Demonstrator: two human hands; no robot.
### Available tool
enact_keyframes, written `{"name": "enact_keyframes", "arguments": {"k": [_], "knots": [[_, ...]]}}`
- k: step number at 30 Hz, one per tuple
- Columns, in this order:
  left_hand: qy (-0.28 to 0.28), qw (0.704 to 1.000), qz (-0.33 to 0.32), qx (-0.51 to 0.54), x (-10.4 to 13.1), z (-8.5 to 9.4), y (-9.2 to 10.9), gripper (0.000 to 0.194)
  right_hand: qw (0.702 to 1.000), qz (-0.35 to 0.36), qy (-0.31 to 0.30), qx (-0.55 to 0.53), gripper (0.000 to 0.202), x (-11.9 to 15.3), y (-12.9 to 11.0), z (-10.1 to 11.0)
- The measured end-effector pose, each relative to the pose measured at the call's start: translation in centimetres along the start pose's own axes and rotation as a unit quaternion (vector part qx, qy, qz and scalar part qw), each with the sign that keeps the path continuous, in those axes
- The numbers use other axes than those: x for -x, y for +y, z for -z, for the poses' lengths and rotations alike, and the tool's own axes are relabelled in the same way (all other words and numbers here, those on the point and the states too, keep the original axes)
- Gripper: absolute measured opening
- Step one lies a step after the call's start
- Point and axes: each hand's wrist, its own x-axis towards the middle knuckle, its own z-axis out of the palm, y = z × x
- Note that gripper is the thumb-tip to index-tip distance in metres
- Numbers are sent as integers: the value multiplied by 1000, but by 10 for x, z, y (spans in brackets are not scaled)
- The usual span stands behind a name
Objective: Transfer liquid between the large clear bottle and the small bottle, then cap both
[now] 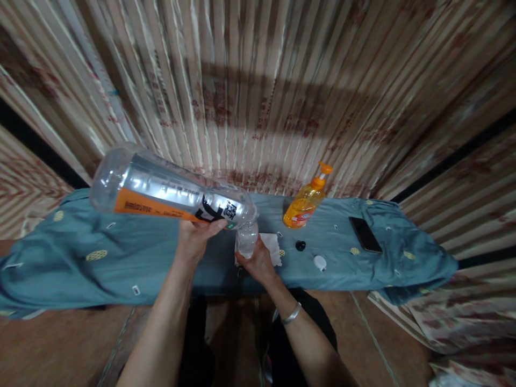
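My left hand (197, 236) is wrapped round a large clear plastic bottle (169, 188) with a silver and orange label. The bottle is tipped nearly level, its base up to the left and its neck at the mouth of a small clear container (247, 239). Around that small container my right hand (258, 262) is closed, holding it upright over a white cloth (273, 247). Whether liquid runs between the two is too small to tell. A black cap (300, 245) and a white round lid (320, 263) lie to the right of my right hand.
A pump bottle of orange liquid (303, 207) stands toward the back, right of the small container. Farther right lies a black phone (365, 234). Everything rests on a narrow surface under a blue-green cloth (153, 258), with a striped curtain (258, 97) close behind.
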Motion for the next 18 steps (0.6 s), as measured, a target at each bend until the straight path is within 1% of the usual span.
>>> {"name": "enact_keyframes", "arguments": {"k": [6,10,15,18], "knots": [[-7,1000,-5,-6,0,0,-1,45,1000,-3,-5,9,66,0,-3,2],[-12,1000,-10,-4,0,0,-1,47,1000,2,-2,11,69,-1,-4,3],[-5,1000,-10,-1,-1,0,-2,48,1000,-1,-6,4,62,-1,-4,3],[-3,1000,-14,-1,-1,0,-2,46,1000,0,-5,5,63,-1,-3,3]]}}
